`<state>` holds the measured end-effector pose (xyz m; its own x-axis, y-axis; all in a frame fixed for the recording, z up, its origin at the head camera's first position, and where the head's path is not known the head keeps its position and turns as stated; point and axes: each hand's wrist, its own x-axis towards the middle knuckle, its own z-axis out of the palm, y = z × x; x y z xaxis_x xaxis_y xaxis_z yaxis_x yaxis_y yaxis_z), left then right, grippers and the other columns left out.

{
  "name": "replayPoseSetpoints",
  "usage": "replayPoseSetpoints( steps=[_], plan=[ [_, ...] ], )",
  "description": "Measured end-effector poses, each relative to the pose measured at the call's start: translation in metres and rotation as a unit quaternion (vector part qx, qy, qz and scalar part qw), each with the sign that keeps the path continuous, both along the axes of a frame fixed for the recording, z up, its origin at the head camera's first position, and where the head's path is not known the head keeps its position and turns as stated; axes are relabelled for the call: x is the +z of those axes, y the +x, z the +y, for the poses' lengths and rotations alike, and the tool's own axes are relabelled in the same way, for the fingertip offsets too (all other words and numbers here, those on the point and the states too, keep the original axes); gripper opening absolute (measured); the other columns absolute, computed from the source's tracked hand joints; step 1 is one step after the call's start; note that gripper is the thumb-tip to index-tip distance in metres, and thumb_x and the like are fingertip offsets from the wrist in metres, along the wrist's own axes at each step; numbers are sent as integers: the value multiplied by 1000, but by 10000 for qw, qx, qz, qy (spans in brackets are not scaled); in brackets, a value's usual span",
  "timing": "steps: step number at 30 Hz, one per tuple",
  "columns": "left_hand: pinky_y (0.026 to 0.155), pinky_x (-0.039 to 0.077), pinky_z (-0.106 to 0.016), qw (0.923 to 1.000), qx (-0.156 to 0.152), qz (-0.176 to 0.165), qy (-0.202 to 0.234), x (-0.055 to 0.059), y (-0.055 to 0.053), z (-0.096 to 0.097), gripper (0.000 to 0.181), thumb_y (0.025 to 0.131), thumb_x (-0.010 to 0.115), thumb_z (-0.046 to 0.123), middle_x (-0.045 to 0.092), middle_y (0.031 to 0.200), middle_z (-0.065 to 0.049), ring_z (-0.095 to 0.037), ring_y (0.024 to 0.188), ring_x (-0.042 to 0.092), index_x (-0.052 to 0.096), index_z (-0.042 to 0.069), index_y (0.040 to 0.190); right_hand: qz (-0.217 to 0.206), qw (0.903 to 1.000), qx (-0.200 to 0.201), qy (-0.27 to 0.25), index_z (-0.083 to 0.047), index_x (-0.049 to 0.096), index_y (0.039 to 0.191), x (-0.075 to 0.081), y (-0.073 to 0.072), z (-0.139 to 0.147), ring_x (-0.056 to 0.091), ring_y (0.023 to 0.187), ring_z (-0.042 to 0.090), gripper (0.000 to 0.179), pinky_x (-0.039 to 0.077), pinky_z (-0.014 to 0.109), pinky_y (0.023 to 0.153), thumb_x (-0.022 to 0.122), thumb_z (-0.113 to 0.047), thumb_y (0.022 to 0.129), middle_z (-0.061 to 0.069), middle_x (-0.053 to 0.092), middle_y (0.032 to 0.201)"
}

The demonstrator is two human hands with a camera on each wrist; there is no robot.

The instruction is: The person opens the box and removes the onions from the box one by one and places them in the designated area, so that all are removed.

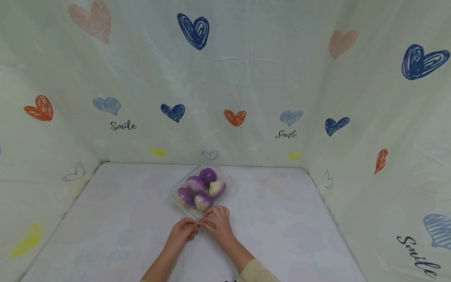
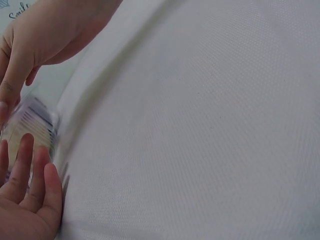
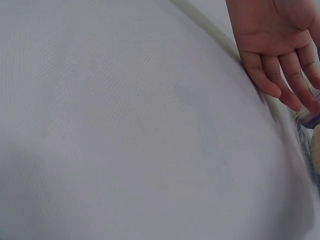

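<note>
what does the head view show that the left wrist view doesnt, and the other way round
Only the head view: all five purple-and-white, turnip-like vegetables, the beige sleeve on the right forearm, and orange-red hearts printed on the backdrop.

Only the left wrist view: the palm side of the left hand, and the fine weave of the white cloth up close.

Both: the two hands, the right hand included, the clear plastic container, the cloth and some "Smile" lettering.
</note>
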<state>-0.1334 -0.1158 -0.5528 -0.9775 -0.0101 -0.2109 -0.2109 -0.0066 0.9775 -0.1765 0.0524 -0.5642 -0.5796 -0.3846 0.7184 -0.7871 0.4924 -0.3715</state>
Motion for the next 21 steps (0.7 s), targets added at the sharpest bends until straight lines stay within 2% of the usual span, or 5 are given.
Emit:
replayPoseSetpoints(
  steps=[6, 9, 12, 17, 21],
  plan=[
    [70, 53, -31, 10000, 36, -15, 44, -2, 0, 0, 21, 92, 58, 6, 71, 99, -16, -22, 82, 63, 56, -9, 106, -78, 9985, 434, -314, -10, 77, 81, -2, -2, -2, 56, 88, 15, 6, 43, 29, 86, 78, -13, 76, -2, 62, 86],
    [70, 53, -31, 10000, 15, -58, 69, -3, 1, 1, 20, 93, 57, 6, 71, 100, -15, -21, 82, 63, 56, -9, 106, -220, 9976, 542, -364, -7, 76, 82, -2, -1, -2, 56, 87, 15, 6, 45, 24, 83, 77, -10, 77, 0, 62, 86],
    [69, 53, -30, 9996, 119, -187, 149, -2, 2, 3, 19, 93, 58, 7, 71, 97, -12, -20, 81, 63, 57, -7, 105, -484, 9959, 625, -439, -6, 75, 81, -1, 1, -2, 56, 87, 15, 6, 45, 22, 82, 76, -12, 80, 0, 62, 86],
    [68, 53, -30, 9986, 262, -363, 281, 1, 6, 5, 16, 93, 60, 8, 71, 94, -10, -19, 79, 63, 58, -6, 102, -725, 9937, 664, -532, -6, 74, 80, 1, 5, -2, 55, 87, 15, 10, 45, 22, 80, 73, -15, 83, -1, 60, 85],
    [70, 53, -30, 9981, 198, -383, 440, 2, 9, 5, 14, 93, 60, 7, 71, 96, -10, -18, 80, 63, 58, -5, 100, -636, 9955, 537, -458, -7, 73, 79, 1, 8, -2, 53, 82, 13, 8, 44, 20, 77, 75, -15, 81, -3, 56, 80]
  ],
)
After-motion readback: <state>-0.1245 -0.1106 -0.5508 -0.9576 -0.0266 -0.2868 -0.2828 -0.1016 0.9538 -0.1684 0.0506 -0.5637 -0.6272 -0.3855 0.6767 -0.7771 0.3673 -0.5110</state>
